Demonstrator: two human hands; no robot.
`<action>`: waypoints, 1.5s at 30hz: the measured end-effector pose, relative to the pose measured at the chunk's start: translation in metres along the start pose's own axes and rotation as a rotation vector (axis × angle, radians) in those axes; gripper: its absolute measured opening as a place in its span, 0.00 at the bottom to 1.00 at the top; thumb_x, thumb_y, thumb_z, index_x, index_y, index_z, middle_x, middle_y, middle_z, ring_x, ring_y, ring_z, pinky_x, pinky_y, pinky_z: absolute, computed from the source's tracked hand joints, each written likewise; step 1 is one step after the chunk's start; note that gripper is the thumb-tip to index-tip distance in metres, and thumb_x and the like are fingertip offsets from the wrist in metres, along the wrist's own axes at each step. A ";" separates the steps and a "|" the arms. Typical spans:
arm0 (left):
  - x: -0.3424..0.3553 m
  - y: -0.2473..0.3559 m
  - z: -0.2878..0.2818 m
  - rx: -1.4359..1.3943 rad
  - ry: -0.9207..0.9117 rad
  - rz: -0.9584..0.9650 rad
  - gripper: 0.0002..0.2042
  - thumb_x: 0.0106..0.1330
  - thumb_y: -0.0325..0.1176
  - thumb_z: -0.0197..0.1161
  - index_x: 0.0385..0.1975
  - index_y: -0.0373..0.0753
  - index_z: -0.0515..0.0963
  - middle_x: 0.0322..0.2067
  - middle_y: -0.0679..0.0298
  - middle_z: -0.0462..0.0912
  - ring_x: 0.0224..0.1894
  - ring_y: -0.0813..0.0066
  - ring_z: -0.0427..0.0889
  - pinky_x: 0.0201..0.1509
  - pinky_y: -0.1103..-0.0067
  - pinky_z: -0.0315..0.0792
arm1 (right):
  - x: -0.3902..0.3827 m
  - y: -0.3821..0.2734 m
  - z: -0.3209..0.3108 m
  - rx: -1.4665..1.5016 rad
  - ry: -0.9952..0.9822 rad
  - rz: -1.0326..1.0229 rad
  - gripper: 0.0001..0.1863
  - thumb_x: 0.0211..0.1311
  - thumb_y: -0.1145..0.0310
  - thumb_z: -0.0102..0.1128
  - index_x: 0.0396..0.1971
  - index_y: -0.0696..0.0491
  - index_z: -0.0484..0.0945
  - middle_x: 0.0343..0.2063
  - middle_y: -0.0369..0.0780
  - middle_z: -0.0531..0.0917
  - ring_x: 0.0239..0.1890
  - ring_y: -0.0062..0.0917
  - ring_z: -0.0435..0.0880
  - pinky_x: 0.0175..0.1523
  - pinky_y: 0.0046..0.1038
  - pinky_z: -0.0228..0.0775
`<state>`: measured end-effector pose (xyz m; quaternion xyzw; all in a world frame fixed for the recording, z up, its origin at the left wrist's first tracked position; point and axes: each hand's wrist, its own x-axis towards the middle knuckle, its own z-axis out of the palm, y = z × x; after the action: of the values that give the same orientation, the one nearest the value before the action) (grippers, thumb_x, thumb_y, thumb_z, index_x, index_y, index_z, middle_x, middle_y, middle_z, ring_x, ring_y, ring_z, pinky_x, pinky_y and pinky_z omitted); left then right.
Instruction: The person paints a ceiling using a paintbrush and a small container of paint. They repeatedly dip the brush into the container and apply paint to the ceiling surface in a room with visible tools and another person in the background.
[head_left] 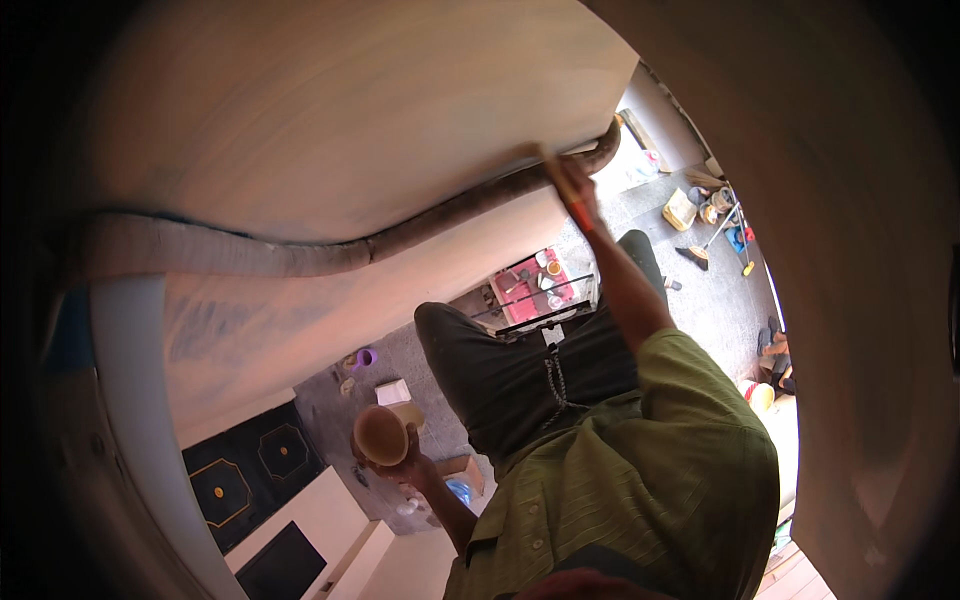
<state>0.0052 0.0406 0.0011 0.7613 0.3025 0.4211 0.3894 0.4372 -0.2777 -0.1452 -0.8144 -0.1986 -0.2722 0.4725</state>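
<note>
My right hand (pixel 580 192) is closed around the handle of a paintbrush (pixel 556 172). Its blurred bristle end is against or close to the pale wall (pixel 380 110), just above a long, bent, brownish pipe (pixel 440 222). My right arm reaches up and forward. Lower left, my left hand (pixel 412 462) grips a round, tan paint pot (pixel 382 436) by its side, with the open mouth toward me. The pot's contents are hard to make out. My dark trousers and green shirt fill the middle of the view.
Far below, dark metal bars (pixel 545 305) cross in front of a pink-red surface (pixel 512 285) bearing small containers. On the grey floor are a broom (pixel 692 258), a yellowish container (pixel 680 210), a purple cup (pixel 366 357) and a cardboard box (pixel 464 470). Black gold-trimmed panels (pixel 250 470) stand lower left.
</note>
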 end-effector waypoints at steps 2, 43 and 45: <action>0.004 0.010 0.001 0.054 -0.029 0.021 0.39 0.44 0.34 0.82 0.58 0.37 0.69 0.53 0.56 0.74 0.54 0.58 0.74 0.59 0.62 0.70 | 0.011 -0.018 -0.039 0.147 0.179 0.378 0.14 0.60 0.77 0.60 0.47 0.58 0.78 0.43 0.48 0.81 0.43 0.41 0.82 0.46 0.35 0.74; 0.001 -0.022 -0.020 -0.011 0.048 -0.003 0.39 0.43 0.29 0.81 0.59 0.35 0.68 0.53 0.57 0.74 0.54 0.60 0.74 0.58 0.66 0.72 | 0.212 -0.406 0.130 0.313 0.281 -0.761 0.21 0.50 0.61 0.70 0.48 0.34 0.83 0.48 0.32 0.77 0.40 0.26 0.78 0.42 0.25 0.80; 0.003 -0.018 -0.019 -0.008 0.026 0.012 0.39 0.43 0.29 0.81 0.58 0.35 0.69 0.53 0.57 0.74 0.54 0.60 0.74 0.58 0.66 0.72 | 0.231 -0.419 0.131 0.219 0.418 -0.860 0.21 0.49 0.60 0.70 0.47 0.33 0.83 0.47 0.30 0.78 0.41 0.24 0.78 0.41 0.24 0.78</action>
<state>-0.0122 0.0591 -0.0065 0.7561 0.3014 0.4342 0.3859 0.4058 0.0510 0.2246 -0.5320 -0.4455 -0.5776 0.4298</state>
